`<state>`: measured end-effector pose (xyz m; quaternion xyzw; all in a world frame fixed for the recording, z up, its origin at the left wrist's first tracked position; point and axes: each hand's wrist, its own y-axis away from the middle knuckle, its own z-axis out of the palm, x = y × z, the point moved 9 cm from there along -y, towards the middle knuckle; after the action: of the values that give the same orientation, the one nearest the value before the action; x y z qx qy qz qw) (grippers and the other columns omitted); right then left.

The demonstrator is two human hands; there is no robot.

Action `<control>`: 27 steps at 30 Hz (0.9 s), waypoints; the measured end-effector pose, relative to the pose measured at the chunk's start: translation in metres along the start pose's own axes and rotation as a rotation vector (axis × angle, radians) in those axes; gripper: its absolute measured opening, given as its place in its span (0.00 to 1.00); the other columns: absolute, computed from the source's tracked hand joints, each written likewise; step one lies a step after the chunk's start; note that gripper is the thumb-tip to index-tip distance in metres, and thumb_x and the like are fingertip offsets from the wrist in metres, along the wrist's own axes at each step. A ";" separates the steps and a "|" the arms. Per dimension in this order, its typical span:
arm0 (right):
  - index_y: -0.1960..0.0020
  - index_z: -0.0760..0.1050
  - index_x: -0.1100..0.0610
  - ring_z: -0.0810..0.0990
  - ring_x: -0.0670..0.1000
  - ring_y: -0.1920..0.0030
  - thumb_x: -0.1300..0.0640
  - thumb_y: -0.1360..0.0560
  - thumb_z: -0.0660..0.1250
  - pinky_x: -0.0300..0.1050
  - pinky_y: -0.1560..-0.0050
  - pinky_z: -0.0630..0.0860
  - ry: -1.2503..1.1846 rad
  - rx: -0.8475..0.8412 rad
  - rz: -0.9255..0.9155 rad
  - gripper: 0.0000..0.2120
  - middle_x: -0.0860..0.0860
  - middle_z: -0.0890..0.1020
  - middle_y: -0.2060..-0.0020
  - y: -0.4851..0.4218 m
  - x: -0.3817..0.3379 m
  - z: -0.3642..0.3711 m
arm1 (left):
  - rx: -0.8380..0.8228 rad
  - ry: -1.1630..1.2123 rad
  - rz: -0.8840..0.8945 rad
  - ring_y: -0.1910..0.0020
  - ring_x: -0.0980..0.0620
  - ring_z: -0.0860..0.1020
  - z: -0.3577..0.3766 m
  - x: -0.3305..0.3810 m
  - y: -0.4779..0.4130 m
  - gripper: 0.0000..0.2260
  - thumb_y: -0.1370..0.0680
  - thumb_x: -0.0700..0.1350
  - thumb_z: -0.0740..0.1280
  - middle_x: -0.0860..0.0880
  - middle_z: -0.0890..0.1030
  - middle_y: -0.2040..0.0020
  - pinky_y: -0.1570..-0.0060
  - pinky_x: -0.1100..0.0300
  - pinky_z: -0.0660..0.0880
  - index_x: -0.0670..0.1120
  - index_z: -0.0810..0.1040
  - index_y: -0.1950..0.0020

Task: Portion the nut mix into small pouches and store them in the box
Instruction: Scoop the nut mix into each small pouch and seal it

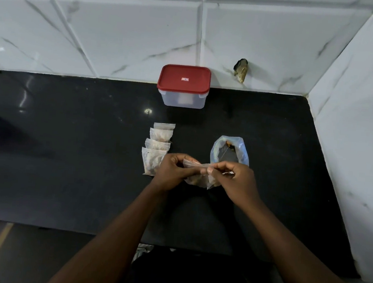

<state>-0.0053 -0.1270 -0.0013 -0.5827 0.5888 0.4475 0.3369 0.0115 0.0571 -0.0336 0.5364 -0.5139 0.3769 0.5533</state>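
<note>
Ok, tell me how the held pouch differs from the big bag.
The pouch is small and clear; the big bag is larger and blue-tinted. The left hand and right hand pinch the pouch's top edge; the big bag sits untouched on the counter with its mouth open. The pouch looks well filled; the big bag holds only a few bits. Both are see-through plastic.

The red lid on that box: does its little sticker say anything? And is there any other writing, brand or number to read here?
Sticker on the red lid of the box: a small white and red mark, too small and blurred to read.
Filled pouches on the counter, the held pouch and the big bag: no writing visible.
Nothing else carries any text.
</note>
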 end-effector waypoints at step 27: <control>0.53 0.84 0.55 0.85 0.47 0.52 0.61 0.23 0.72 0.48 0.44 0.81 -0.181 -0.082 0.024 0.03 0.49 0.86 0.56 -0.011 -0.031 0.090 | -0.051 0.086 0.017 0.48 0.44 0.87 -0.084 -0.008 0.027 0.10 0.22 0.40 0.74 0.42 0.88 0.49 0.47 0.53 0.83 0.36 0.85 0.43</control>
<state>-0.0030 -0.0318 -0.0076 -0.5461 0.5442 0.5261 0.3590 -0.0020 0.1443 -0.0271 0.5011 -0.5036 0.3910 0.5852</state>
